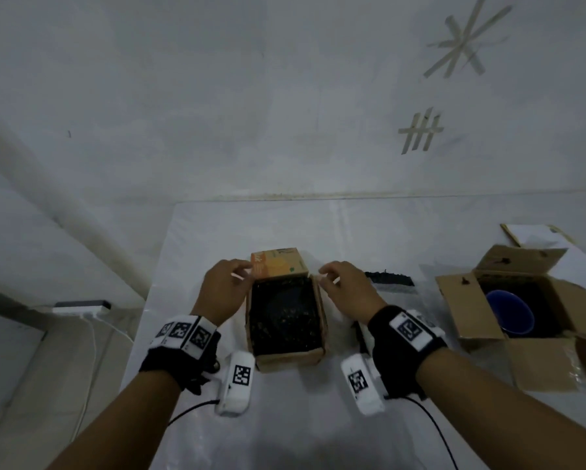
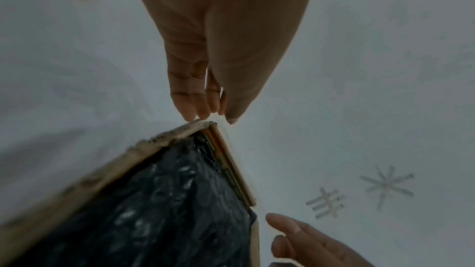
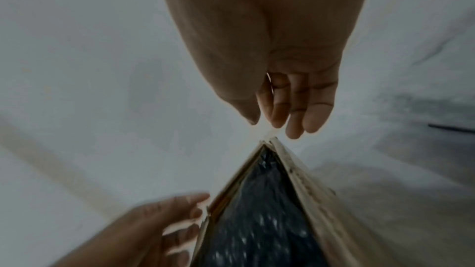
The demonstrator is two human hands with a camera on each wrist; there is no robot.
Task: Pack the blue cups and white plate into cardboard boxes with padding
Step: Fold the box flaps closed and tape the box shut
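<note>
Small cardboard box [image 1: 286, 359]: open-topped, standing on the tabletop [image 1: 285, 418] between the two hands. Its far flap [image 1: 279, 262], printed in orange, stands upright. The inside is lined with black bubble-wrap padding [image 1: 285, 317]; no cup or plate can be made out in it.

Left hand [image 1: 222, 290]: at the box's far left corner, fingers loosely curled, thumb and fingertips [image 2: 195, 113] drawn close together just above the corner of the rim. The wrist view shows a slight gap between fingertips and cardboard; whether they touch the flap edge cannot be told. Nothing is plainly pinched.

Right hand [image 1: 347, 288]: at the box's far right corner, mirrored to the left, fingers [image 3: 295, 127] loosely curled and grouped, the tips just above the corner and apart from it in the wrist view. It holds nothing that shows.

Large cardboard box [image 1: 529, 320]: well to the right of the right hand, flaps spread outward, dark lining inside.

Blue cup [image 1: 510, 312]: lying tilted inside the large box, its open mouth toward the camera.

Black padding strip [image 1: 388, 278]: flat on the tabletop just beyond the right hand.

White sheet [image 1: 535, 234]: on the tabletop beyond the large box.

Wrist bands [image 1: 183, 334]: black with white coded tags, one on each wrist.

Tape marks [image 1: 420, 130]: stuck on the wall beyond both hands.
</note>
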